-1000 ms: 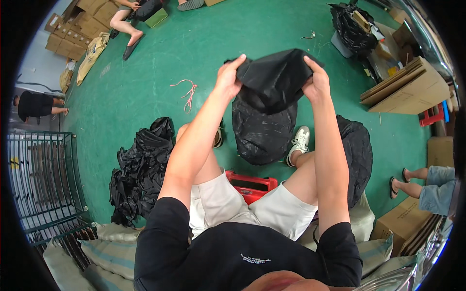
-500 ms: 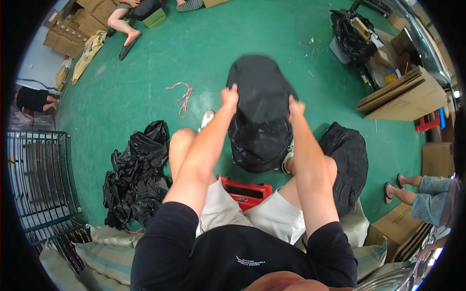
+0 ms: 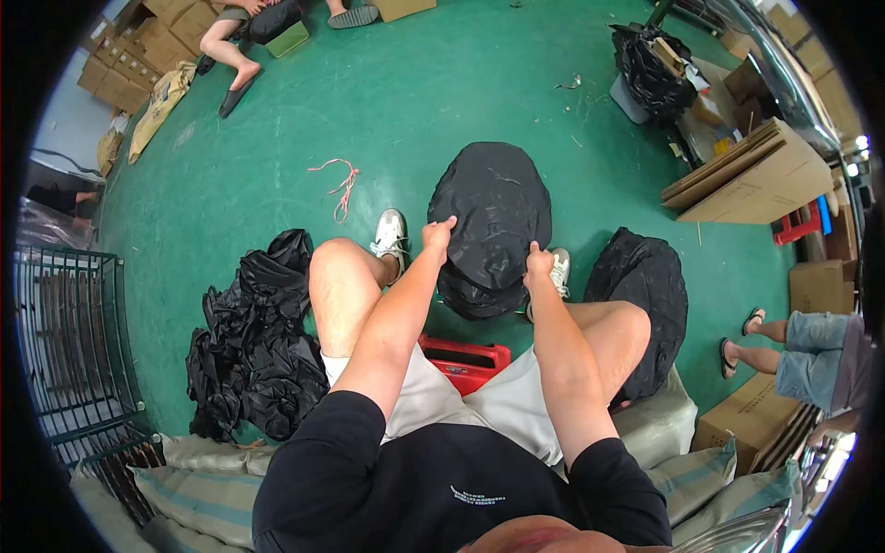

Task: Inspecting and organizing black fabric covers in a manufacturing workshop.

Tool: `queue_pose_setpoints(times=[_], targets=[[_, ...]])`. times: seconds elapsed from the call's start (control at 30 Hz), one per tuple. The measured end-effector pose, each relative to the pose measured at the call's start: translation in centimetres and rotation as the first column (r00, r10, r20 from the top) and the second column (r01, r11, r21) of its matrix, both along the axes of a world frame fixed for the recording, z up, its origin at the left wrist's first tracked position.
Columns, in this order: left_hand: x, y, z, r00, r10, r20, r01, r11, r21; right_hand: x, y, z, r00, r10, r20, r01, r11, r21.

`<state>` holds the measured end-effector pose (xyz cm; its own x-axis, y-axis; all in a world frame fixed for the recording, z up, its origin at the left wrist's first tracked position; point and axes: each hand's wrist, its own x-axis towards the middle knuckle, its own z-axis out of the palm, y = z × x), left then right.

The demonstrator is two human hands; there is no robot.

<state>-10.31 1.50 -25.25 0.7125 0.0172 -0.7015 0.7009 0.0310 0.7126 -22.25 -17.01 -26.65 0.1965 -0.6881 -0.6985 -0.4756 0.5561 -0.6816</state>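
Head view is showing the left hand (image 3: pixel 437 234) and the right hand (image 3: pixel 537 265) each pinching the near edge of a rounded black crinkled plastic cover (image 3: pixel 493 221), which is lying spread over a dark bundle between the person's white sneakers (image 3: pixel 391 232). Bare green floor (image 3: pixel 442 101) is stretching wide beyond its far edge. A heap of black plastic bags (image 3: pixel 253 346) is crowding the left side, and a black filled sack (image 3: pixel 645 300) is sitting just beside the right knee.

Red stool (image 3: pixel 464 362) — cardboard boxes (image 3: pixel 758 177).
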Motion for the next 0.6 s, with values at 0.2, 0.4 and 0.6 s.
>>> queue_pose_setpoints(times=[0.2,0.4,0.6], targets=[[-1.8,-1.3,-0.3,0.999,-0.046,0.024,0.049,0.987,-0.152,-1.3,0.6,-1.4,0.992,-0.129,-0.009,0.124,0.969,-0.215],[-4.9,-1.1,-1.3,0.992,-0.024,0.127,-0.004,0.975,0.221,-2.6,-0.4,-1.9,0.991,-0.045,0.128,0.055,0.996,-0.072],[-4.1,2.0,-3.7,0.997,0.048,0.063,-0.058,0.986,0.154,-1.4,3.2,2.1,0.991,0.039,0.128,-0.044,0.998,0.041]])
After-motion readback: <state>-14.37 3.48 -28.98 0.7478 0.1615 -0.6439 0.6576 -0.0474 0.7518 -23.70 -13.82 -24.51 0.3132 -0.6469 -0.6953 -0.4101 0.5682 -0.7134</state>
